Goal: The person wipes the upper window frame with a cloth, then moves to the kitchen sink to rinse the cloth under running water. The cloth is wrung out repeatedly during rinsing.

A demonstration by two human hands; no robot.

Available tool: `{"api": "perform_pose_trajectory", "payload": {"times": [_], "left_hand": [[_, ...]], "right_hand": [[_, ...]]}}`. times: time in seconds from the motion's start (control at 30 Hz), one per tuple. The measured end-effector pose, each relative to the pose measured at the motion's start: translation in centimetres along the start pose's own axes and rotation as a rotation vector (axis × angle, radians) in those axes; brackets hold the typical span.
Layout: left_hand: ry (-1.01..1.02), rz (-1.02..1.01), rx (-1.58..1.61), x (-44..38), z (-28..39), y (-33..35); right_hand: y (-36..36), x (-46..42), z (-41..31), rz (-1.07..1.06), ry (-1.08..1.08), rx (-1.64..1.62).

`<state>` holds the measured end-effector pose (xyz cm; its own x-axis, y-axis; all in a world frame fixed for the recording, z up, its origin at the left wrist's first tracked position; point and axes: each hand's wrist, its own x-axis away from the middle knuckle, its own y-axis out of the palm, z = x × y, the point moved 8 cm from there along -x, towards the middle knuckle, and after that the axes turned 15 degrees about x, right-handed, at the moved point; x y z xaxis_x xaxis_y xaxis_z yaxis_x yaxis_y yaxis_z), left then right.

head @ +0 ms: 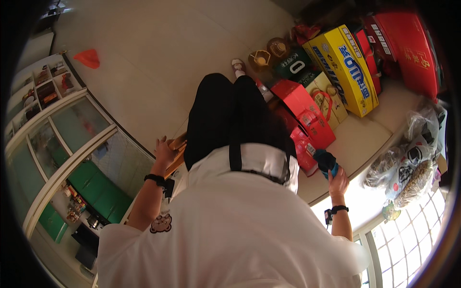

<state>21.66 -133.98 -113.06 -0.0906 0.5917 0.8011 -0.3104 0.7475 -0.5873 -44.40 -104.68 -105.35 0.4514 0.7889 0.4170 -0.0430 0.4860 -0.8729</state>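
Observation:
At the left, my left hand (165, 153) rests on the end of a wooden chair part (177, 142), its fingers partly spread; whether they grip it is hard to tell. My right hand (338, 183) is closed around a dark blue and teal cloth item (327, 163), perhaps a bundled sock or glove. That item hangs beside a red package (303, 150) and a red gift box (306, 113). Both wrists wear black bands. Between the hands are my black trousers and white shirt, with one shoe (237, 65) on the floor ahead.
A yellow carton (344, 70), a large red box (410, 54), a dark green box (293, 66) and oil bottles (260, 59) stand at the upper right. Filled plastic bags (414, 162) lie farther right. An orange-red bag (88, 58) is on the floor; a glass sliding door (79, 122) stands left.

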Motion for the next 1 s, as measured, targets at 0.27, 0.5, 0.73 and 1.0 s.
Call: {"api": "perform_pose_trajectory", "payload": {"times": [0.27,0.5,0.73,1.0], "left_hand": [[0.012,0.062,0.092,0.6,0.0,0.2],[0.081,0.111,0.161,1.4,-0.4,-0.2],[0.023,0.114,0.183,0.9,0.6,-1.3],[-0.054,0.186,0.221,0.3,0.2,-2.0]], "right_hand": [[2.0,-0.9,0.3,-0.234,0.075,0.176],[8.5,-2.0,5.0,-0.788,0.224,-0.126],[-3.7,-9.5,-5.4,-1.655,0.0,0.155],[-15.4,-24.3,-16.8,-1.477,-0.298,0.357]]}}
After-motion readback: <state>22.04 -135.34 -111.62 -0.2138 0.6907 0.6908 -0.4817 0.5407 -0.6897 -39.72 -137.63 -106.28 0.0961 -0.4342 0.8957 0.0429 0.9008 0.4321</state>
